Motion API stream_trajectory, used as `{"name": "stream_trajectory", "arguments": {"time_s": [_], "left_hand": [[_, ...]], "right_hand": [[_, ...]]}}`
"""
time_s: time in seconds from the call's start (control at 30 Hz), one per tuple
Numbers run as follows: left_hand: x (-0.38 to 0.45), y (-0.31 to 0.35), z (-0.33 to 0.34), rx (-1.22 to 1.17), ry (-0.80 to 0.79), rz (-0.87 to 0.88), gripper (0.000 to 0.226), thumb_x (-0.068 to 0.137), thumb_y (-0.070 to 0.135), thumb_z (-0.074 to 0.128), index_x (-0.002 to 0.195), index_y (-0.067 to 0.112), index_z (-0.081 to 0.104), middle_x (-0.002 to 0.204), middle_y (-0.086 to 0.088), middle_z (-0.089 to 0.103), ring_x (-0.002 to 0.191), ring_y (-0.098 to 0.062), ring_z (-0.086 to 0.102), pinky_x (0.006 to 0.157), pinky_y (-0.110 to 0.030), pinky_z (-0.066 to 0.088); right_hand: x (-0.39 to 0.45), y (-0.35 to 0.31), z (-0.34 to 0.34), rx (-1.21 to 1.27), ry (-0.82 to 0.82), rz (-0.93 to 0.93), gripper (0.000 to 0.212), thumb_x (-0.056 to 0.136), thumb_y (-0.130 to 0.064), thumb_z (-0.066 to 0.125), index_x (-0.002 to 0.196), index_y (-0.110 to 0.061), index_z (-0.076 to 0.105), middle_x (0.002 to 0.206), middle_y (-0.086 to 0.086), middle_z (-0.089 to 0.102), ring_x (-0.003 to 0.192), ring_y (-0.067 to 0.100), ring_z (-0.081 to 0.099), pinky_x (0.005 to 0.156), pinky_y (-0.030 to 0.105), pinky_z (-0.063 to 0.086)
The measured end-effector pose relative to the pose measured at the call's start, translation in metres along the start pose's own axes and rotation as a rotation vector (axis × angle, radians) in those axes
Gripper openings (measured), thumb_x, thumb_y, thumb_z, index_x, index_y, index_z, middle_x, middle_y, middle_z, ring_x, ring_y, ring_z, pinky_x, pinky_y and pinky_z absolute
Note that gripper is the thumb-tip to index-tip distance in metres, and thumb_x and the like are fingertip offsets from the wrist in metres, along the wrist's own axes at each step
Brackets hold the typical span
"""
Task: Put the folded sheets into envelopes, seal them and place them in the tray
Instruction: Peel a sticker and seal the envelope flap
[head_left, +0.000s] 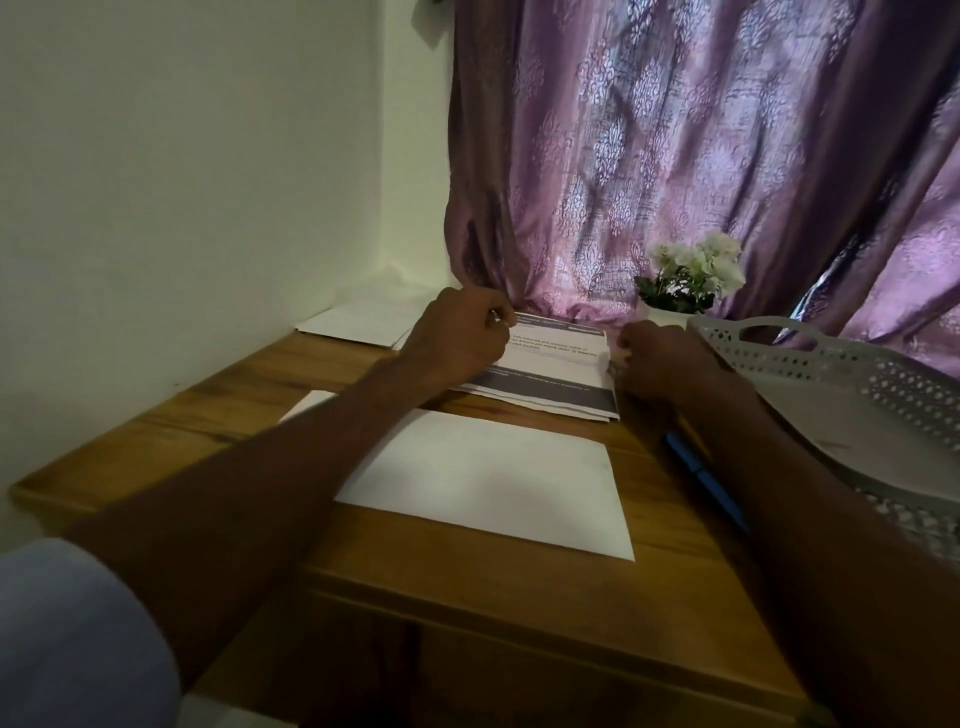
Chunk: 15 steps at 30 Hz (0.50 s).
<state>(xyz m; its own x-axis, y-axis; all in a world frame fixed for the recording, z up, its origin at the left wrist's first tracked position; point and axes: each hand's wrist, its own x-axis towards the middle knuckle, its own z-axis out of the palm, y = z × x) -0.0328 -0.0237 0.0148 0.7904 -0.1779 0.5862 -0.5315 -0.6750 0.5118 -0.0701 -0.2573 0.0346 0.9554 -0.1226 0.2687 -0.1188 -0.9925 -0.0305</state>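
My left hand (457, 338) and right hand (654, 358) each pinched an end of the folded sheet (550, 364), far back on the tabletop (519, 597). Pulling unevenly could crumple it or bump the envelope (488, 478).

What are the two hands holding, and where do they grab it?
Both hold the top printed folded sheet: the left hand pinches its far left corner, the right hand grips its right edge.

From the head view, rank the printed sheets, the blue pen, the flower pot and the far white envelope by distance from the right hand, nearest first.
Measured from the right hand:
1. Printed sheets, touching its fingers, just to its left.
2. Flower pot, just behind it by the curtain.
3. Blue pen, nearer the person, beside the forearm.
4. Far white envelope, at the back left corner.
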Motion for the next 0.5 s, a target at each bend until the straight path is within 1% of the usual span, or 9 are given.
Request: {"name": "stream_trajectory", "arguments": {"time_s": [0.1,0.2,0.3,0.33,0.4,0.47,0.5], "left_hand": [[0.0,-0.003,0.002,-0.018,-0.012,-0.017,0.021,0.098,0.016,0.064,0.115,0.016,0.077,0.107,-0.005,0.076,0.086,-0.014,0.064,0.087,-0.024,0.049],[0.002,-0.001,0.005,-0.031,-0.013,-0.027,0.02,0.099,0.016,0.065,0.115,0.017,0.077,0.109,-0.004,0.076,0.091,-0.015,0.066,0.093,-0.024,0.051],[0.002,0.002,0.003,-0.078,-0.017,-0.017,0.019,0.1,0.02,0.065,0.114,0.018,0.077,0.112,-0.001,0.076,0.093,-0.01,0.064,0.091,-0.02,0.046],[0.003,0.002,0.002,-0.098,-0.022,-0.013,0.018,0.099,0.021,0.065,0.113,0.018,0.077,0.112,-0.001,0.076,0.094,-0.009,0.063,0.09,-0.02,0.045],[0.003,0.002,0.002,-0.146,-0.042,-0.032,0.018,0.099,0.025,0.065,0.112,0.017,0.077,0.111,-0.001,0.076,0.098,-0.01,0.065,0.093,-0.023,0.048],[0.004,0.004,0.002,-0.239,-0.074,-0.073,0.021,0.101,0.029,0.065,0.114,0.016,0.076,0.109,-0.001,0.077,0.1,-0.013,0.068,0.097,-0.027,0.051],[0.004,0.005,0.002,-0.287,-0.096,-0.089,0.023,0.101,0.032,0.064,0.114,0.016,0.075,0.107,0.0,0.077,0.099,-0.013,0.069,0.097,-0.028,0.051]], "right_hand": [[-0.002,0.002,0.001,0.029,0.045,-0.01,0.037,0.095,-0.035,0.067,0.124,-0.013,0.06,0.12,0.018,0.066,0.108,0.036,0.064,0.09,0.04,0.054],[-0.002,-0.002,-0.004,0.133,0.127,-0.053,0.038,0.091,-0.035,0.072,0.123,-0.018,0.061,0.121,0.015,0.067,0.106,0.035,0.064,0.089,0.043,0.055],[-0.003,-0.01,-0.01,0.282,0.188,-0.11,0.048,0.085,-0.033,0.08,0.128,-0.02,0.062,0.125,0.012,0.067,0.109,0.033,0.064,0.081,0.035,0.049],[-0.004,-0.012,-0.012,0.304,0.195,-0.122,0.049,0.084,-0.034,0.081,0.127,-0.02,0.063,0.125,0.012,0.067,0.108,0.032,0.064,0.08,0.034,0.049],[-0.003,-0.016,-0.012,0.356,0.199,-0.136,0.047,0.082,-0.041,0.082,0.121,-0.02,0.067,0.12,0.01,0.069,0.104,0.028,0.065,0.081,0.034,0.051],[-0.003,-0.018,-0.013,0.455,0.205,-0.136,0.045,0.079,-0.048,0.082,0.113,-0.021,0.07,0.112,0.005,0.071,0.099,0.023,0.066,0.08,0.034,0.052],[-0.003,-0.019,-0.014,0.521,0.212,-0.124,0.045,0.079,-0.05,0.082,0.111,-0.02,0.072,0.109,0.003,0.072,0.098,0.021,0.067,0.08,0.034,0.052]]}}
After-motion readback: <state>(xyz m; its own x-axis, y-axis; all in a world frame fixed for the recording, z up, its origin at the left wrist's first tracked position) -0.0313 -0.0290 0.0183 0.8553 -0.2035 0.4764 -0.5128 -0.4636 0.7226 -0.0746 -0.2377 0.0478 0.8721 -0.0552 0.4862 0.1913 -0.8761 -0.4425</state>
